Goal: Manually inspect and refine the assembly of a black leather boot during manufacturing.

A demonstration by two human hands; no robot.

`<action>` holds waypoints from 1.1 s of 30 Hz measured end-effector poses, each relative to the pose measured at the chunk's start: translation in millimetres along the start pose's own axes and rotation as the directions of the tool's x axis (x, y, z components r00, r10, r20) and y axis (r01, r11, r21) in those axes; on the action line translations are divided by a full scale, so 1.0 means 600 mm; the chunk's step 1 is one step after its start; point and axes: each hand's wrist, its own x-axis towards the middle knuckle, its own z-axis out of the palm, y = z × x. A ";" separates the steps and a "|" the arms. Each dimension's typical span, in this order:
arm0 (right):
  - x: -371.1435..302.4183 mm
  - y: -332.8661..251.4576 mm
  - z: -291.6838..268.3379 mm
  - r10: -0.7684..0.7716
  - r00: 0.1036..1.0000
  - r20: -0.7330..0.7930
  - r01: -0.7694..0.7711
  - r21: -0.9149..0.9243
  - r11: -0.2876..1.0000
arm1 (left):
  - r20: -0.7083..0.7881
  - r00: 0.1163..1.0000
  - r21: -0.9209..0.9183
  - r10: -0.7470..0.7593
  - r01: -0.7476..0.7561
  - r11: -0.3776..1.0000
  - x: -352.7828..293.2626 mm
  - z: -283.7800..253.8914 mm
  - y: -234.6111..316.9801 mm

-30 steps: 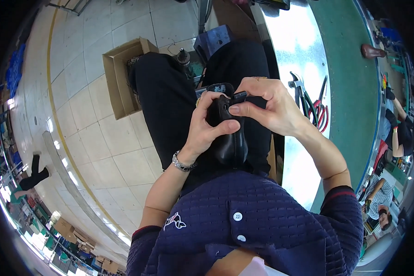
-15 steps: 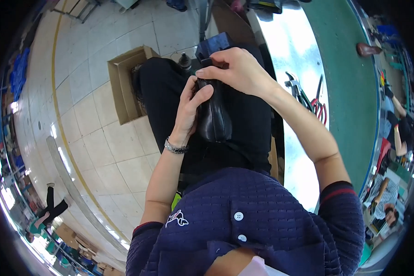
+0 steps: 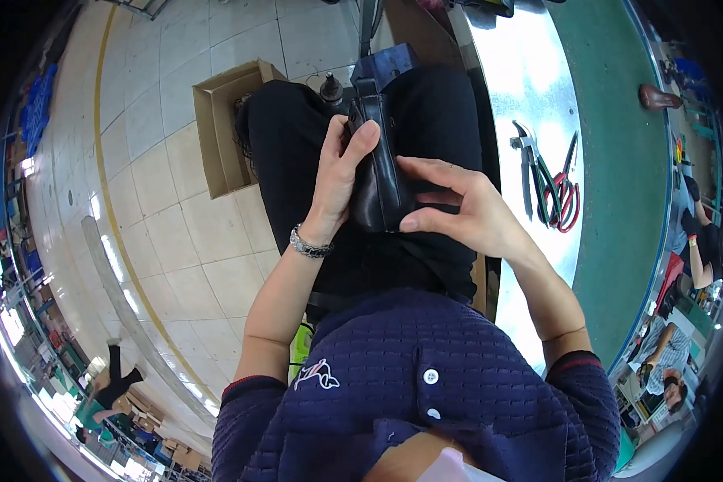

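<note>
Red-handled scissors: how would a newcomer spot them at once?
Find the shiny metal strip right of the person's legs. On it, beyond the right hand, lie the scissors. Their red loop handles set them apart from the dark-handled pincers alongside.

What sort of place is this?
Probably a shoe factory floor: the left hand holds a glossy black leather shoe, a glossy brown shoe-shaped item lies on the long flat green surface, and red-handled metal scissors lie on the shiny silver metal bench.
</note>
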 end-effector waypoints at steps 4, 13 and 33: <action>-0.010 -0.013 0.008 -0.010 0.999 -0.033 0.003 -0.222 0.975 | -0.018 0.997 0.092 0.077 -0.075 0.993 -0.012 0.011 -0.010; -0.034 -0.002 0.059 -0.203 0.967 -0.152 0.092 -0.535 0.840 | -0.032 0.993 0.133 0.117 -0.112 0.985 -0.024 0.009 -0.009; 0.020 0.058 0.006 0.102 0.995 -0.009 -0.092 0.349 0.933 | 0.123 0.990 0.069 0.073 -0.082 0.994 -0.034 -0.016 -0.025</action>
